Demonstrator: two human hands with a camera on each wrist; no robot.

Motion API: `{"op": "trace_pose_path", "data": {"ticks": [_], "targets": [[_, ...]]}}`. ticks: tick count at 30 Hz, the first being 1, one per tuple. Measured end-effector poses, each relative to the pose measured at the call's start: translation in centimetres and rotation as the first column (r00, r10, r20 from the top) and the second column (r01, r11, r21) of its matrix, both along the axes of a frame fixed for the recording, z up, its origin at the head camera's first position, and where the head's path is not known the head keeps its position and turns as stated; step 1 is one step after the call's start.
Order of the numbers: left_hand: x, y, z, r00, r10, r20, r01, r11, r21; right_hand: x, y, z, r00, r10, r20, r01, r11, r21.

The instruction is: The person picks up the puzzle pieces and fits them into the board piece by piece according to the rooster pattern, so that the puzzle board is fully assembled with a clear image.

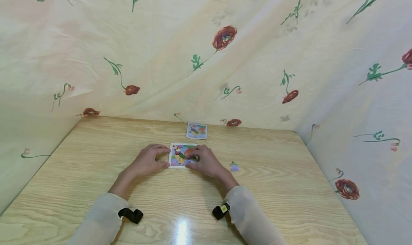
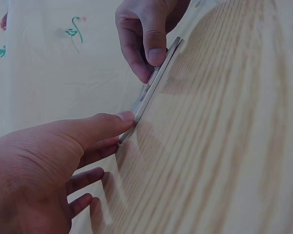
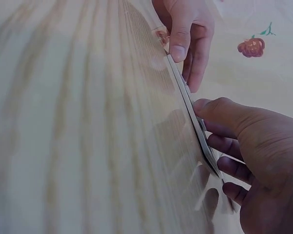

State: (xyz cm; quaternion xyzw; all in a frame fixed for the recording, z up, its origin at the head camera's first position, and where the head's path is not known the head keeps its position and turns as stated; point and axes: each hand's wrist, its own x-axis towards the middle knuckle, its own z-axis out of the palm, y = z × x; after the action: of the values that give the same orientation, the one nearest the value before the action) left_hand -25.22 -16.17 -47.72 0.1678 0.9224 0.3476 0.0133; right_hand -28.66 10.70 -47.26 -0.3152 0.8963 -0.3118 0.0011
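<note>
A framed jigsaw puzzle (image 1: 177, 158) with a colourful rooster picture lies flat on the wooden table. My left hand (image 1: 148, 160) grips its left edge, forefinger near the far corner and thumb at the near one. Over the right part of the picture, my right hand (image 1: 206, 161) bends its thumb and fingers close together on a puzzle piece, mostly hidden beneath them. Seen from the left wrist, the puzzle frame (image 2: 154, 90) is a thin edge-on strip with the left thumb against it. In the right wrist view, the right thumb (image 3: 217, 108) touches the puzzle's top.
One loose jigsaw piece (image 1: 234, 166), green and purple, lies right of the right hand. Behind the puzzle, a paper picture card (image 1: 196, 131) with the same rooster lies near the table's back edge. Flower-printed cloth (image 1: 167, 59) hangs around the table (image 1: 273, 187).
</note>
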Motion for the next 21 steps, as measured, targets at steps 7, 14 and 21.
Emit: {"op": "trace_pose_path", "data": {"ticks": [7,14,21], "targets": [[0.10,-0.21,-0.06,1.000,-0.005,0.003,0.005,1.000,0.001,0.33,-0.20,0.04,1.000,-0.002,-0.001,0.002,1.000,-0.011],[0.26,-0.36,-0.06,1.000,-0.011,0.006,0.011,1.000,0.003,0.74,-0.41,0.28,1.000,-0.012,0.020,0.013,1.000,-0.017],[0.31,-0.47,-0.10,1.000,-0.015,0.017,0.015,1.000,0.001,0.95,-0.82,0.35,0.997,0.032,0.073,-0.027,0.998,-0.060]]}}
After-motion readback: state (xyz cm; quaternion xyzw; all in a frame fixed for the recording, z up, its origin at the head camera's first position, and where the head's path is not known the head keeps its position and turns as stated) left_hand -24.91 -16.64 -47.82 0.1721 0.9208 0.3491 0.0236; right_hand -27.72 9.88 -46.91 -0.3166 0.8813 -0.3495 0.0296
